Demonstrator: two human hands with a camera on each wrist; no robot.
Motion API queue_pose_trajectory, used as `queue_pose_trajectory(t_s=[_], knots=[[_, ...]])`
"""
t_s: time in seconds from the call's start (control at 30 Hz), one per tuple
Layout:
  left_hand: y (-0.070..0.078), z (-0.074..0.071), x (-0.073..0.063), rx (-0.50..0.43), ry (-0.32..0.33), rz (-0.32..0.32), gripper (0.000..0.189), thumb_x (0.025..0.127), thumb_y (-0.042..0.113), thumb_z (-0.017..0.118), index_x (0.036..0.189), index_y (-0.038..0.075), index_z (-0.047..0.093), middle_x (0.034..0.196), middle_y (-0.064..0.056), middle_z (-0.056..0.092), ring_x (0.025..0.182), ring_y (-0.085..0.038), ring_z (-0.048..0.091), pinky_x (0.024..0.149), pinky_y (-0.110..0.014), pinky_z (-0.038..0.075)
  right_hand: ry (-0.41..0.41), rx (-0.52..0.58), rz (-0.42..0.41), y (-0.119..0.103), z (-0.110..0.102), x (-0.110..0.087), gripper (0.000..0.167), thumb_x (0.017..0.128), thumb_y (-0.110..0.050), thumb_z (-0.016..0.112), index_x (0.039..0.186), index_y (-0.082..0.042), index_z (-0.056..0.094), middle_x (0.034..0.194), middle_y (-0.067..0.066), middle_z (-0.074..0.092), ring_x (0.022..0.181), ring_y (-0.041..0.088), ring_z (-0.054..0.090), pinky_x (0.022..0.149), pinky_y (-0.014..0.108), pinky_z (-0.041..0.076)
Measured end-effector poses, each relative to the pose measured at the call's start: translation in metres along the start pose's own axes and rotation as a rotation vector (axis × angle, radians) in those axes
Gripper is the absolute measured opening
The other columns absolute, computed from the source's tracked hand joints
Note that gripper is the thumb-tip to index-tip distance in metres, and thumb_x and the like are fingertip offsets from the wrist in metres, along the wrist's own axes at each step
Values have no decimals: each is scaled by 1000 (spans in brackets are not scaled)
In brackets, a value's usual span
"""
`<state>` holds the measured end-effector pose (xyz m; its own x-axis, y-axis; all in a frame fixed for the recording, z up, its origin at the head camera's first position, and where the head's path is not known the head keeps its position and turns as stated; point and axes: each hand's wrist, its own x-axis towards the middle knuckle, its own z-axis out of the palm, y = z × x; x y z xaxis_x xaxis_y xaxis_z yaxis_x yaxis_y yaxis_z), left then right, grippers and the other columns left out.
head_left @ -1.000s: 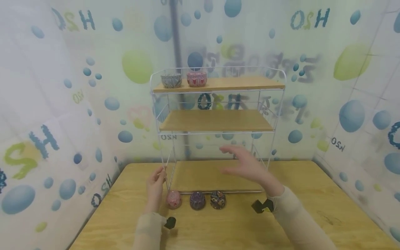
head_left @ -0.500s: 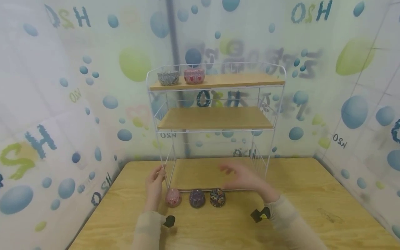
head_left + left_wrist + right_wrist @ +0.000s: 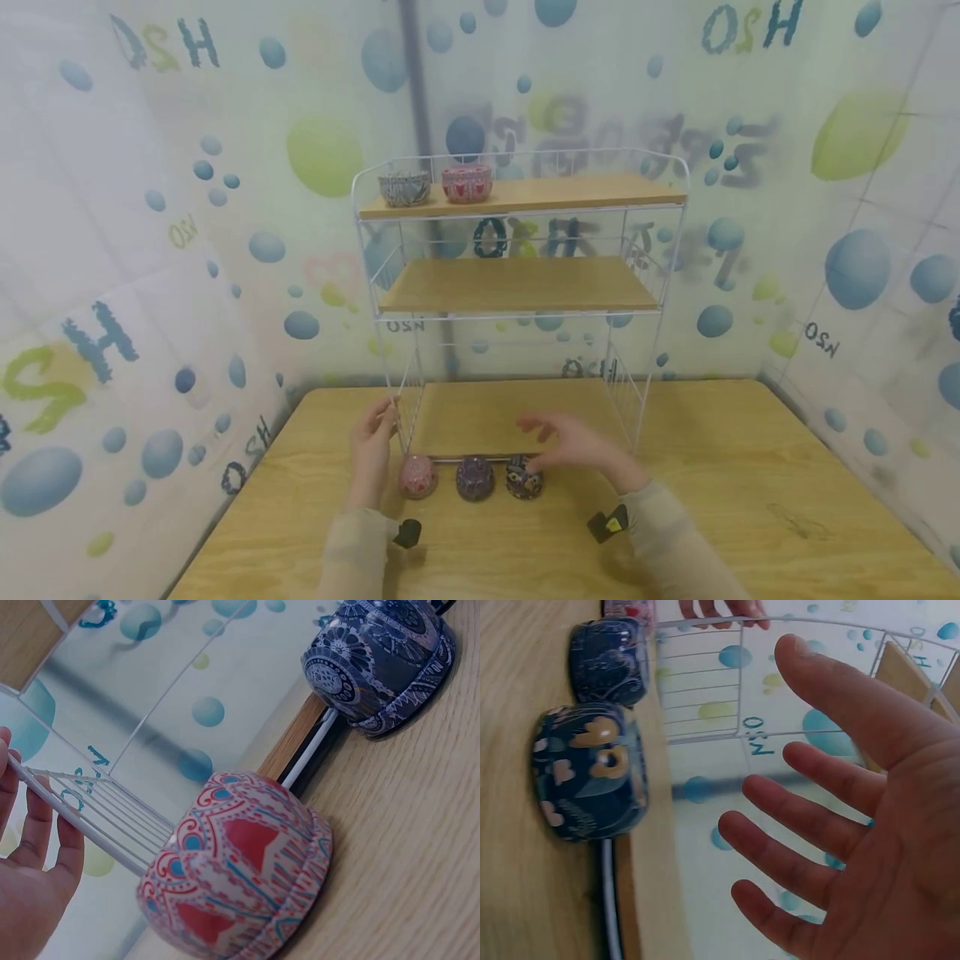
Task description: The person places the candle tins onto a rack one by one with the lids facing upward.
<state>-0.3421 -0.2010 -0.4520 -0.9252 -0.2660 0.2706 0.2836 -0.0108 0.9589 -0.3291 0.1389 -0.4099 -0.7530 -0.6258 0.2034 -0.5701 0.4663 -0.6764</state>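
- Right hand [image 3: 573,443]: fingers released and spread apart, thumb held away from them, gripping nothing; it hangs just above and beside the flowered bowl [image 3: 520,485], with a gap between them in the right wrist view
- Left hand [image 3: 372,429]: fingers curled round the white left front post [image 3: 367,267] of the wire rack [image 3: 656,350], low down, near the bottom shelf [image 3: 468,417]
- The flowered bowl sits upside down on the table [image 3: 750,467], at the right end of a row of three; from the head view the right thumb covers a bit of it
- Just left of it is the purple bowl [image 3: 475,479], also upside down, filling the middle of the row
- The pink bowl [image 3: 417,477] is at the left end, upside down, just beside the rack's left front foot and near the left hand
- Right behind the row runs the rack's front rail [image 3: 450,459], with the bottom shelf beyond, so bowls and rail stand close together
- Overhead, the middle shelf [image 3: 517,283] roofs the bottom one, and side bars wall it in left and right
- On the top shelf [image 3: 585,192], toward its left end, the grey bowl [image 3: 405,189] and the red-patterned bowl [image 3: 467,184] stand upright side by side, a little apart
- A small black device [image 3: 608,524] juts from the right wrist over the table
- Spotted sheeting [image 3: 326,158] closes off the back and both sides
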Motion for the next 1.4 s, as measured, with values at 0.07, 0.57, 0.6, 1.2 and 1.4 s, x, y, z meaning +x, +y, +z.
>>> queue_pose_trajectory(t_s=[0.07,0.57,0.6,1.2,1.4], knots=[[1,1,0,-2,-2,-1,35,101,25,54,126,1,58,133,-11,57,113,-20,53,95,-28,46,-8,21,-1,4,3,0,74,74,-28,83,136,-3,51,127,17,58,103,36,58,83,49,51],[1,1,0,-22,14,22,34,101,23,54,127,1,57,134,-16,55,111,-18,54,91,-22,48,-5,31,39,27,25,0,73,74,-27,84,134,-1,51,128,17,58,107,35,57,92,51,47],[1,1,0,-22,18,25,33,101,23,54,126,1,58,133,-16,56,110,-18,54,91,-23,48,-4,27,45,28,26,0,73,74,-28,84,134,-1,51,128,16,58,108,35,57,94,52,46],[4,1,3,3,-2,27,33,101,20,53,126,-1,57,131,-12,59,108,-15,55,94,-28,47,24,51,58,34,45,-2,60,77,-20,79,128,0,57,129,17,57,118,37,52,101,56,40],[3,-1,0,9,-2,5,35,101,21,52,128,-2,55,127,-2,61,107,-11,56,96,-31,46,6,68,55,36,46,-3,54,77,-18,80,124,-1,60,123,14,61,111,34,57,96,53,45]])
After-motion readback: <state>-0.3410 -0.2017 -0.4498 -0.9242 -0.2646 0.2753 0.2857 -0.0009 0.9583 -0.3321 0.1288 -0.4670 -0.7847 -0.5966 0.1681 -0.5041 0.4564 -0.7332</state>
